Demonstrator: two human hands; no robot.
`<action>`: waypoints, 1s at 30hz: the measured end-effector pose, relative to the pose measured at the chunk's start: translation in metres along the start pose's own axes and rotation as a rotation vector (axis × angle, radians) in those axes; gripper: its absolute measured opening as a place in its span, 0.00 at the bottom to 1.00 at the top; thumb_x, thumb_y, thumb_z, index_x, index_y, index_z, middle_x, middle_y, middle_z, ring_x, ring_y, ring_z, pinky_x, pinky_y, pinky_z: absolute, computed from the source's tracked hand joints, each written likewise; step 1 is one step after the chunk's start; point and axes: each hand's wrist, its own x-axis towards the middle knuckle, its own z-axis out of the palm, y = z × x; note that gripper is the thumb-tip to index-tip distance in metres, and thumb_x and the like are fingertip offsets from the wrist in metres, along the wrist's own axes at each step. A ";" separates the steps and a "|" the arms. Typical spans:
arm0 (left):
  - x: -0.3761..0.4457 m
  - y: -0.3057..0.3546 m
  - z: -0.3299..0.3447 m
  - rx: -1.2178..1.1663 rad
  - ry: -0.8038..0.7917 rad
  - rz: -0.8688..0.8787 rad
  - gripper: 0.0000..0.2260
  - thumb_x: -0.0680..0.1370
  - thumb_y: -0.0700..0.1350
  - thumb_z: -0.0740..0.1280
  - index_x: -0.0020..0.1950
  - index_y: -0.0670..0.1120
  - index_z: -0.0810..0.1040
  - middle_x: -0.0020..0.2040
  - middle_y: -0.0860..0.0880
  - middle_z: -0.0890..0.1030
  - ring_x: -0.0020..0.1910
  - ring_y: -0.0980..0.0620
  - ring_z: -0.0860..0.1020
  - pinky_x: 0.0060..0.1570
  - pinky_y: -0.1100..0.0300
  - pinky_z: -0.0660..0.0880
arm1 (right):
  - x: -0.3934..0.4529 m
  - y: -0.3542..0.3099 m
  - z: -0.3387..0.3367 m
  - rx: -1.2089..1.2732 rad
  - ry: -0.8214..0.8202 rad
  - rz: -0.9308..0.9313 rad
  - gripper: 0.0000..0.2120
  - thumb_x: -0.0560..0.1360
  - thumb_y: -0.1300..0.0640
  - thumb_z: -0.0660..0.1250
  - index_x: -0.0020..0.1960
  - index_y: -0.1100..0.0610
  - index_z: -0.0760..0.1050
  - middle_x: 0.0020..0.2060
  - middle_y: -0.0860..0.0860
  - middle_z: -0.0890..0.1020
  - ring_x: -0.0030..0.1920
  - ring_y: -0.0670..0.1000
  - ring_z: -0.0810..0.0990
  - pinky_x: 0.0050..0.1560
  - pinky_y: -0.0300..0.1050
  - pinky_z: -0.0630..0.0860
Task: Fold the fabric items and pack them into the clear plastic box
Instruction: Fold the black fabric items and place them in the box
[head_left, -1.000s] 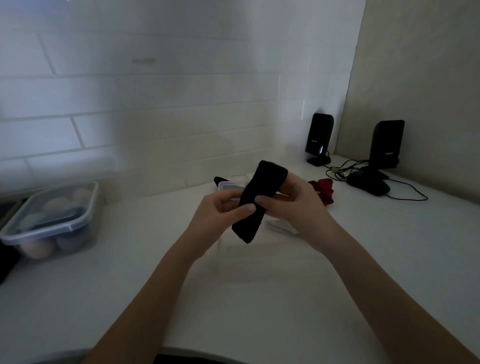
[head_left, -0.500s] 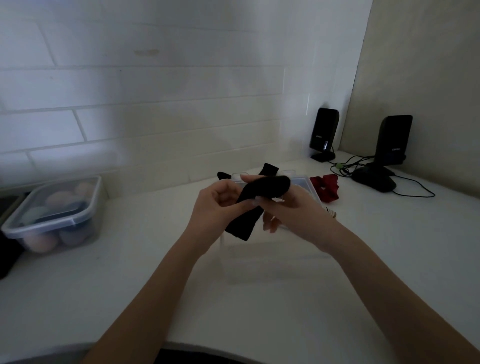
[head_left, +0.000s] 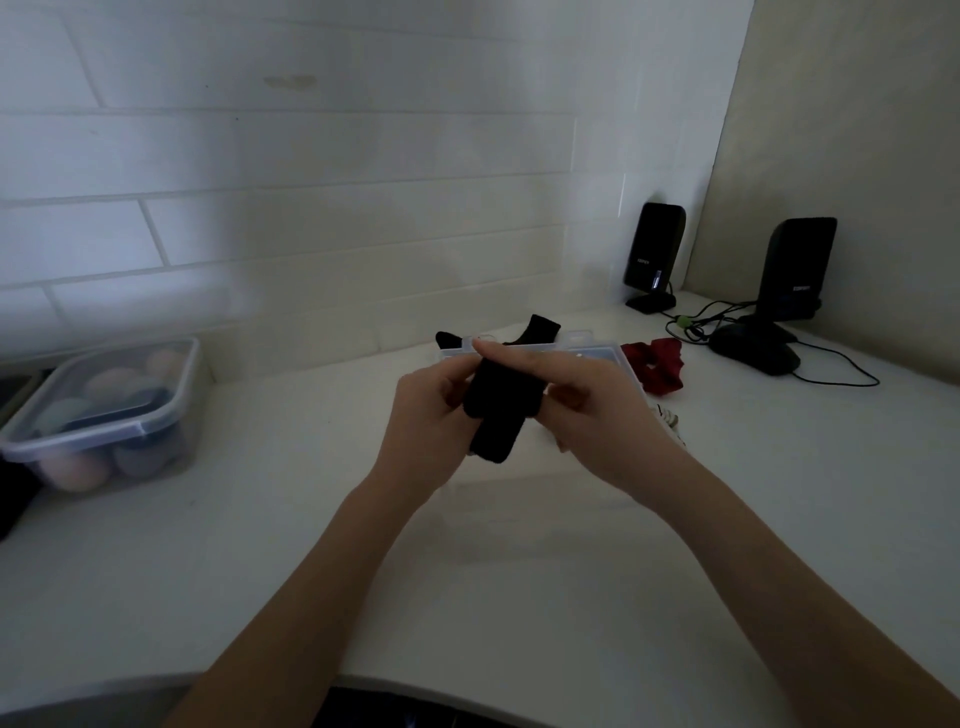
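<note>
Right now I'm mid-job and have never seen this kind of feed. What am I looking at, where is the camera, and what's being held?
There is no machine here: these are a person's two bare hands. The single picture comes from a camera worn on the head, looking forward and down. The left hand and right hand both hold a black fabric piece above a white counter. Behind the hands lies a clear plastic box, with more black fabric at its far edge. A red fabric item lies to its right. At far left sits a lidded container with rounded things inside. Two black speakers stand in the back right corner.
</note>
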 end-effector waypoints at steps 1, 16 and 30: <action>0.000 -0.001 0.000 -0.006 -0.003 0.002 0.16 0.71 0.35 0.63 0.47 0.55 0.80 0.34 0.56 0.82 0.34 0.53 0.79 0.34 0.60 0.77 | 0.000 0.000 0.000 0.000 -0.009 -0.005 0.28 0.74 0.71 0.61 0.63 0.41 0.71 0.34 0.37 0.79 0.28 0.41 0.72 0.31 0.30 0.67; 0.001 0.007 -0.005 -0.362 -0.114 -0.187 0.14 0.76 0.36 0.57 0.49 0.46 0.82 0.40 0.41 0.81 0.37 0.49 0.78 0.36 0.61 0.74 | 0.002 0.006 0.004 -0.234 0.011 -0.072 0.25 0.71 0.62 0.64 0.62 0.38 0.73 0.42 0.54 0.80 0.39 0.48 0.77 0.42 0.50 0.77; 0.002 0.013 -0.010 -0.381 -0.117 -0.243 0.15 0.73 0.36 0.68 0.58 0.47 0.76 0.39 0.46 0.85 0.34 0.49 0.82 0.28 0.61 0.76 | -0.002 0.002 -0.001 0.098 -0.034 0.137 0.23 0.78 0.49 0.57 0.70 0.33 0.57 0.46 0.42 0.78 0.38 0.46 0.79 0.33 0.39 0.77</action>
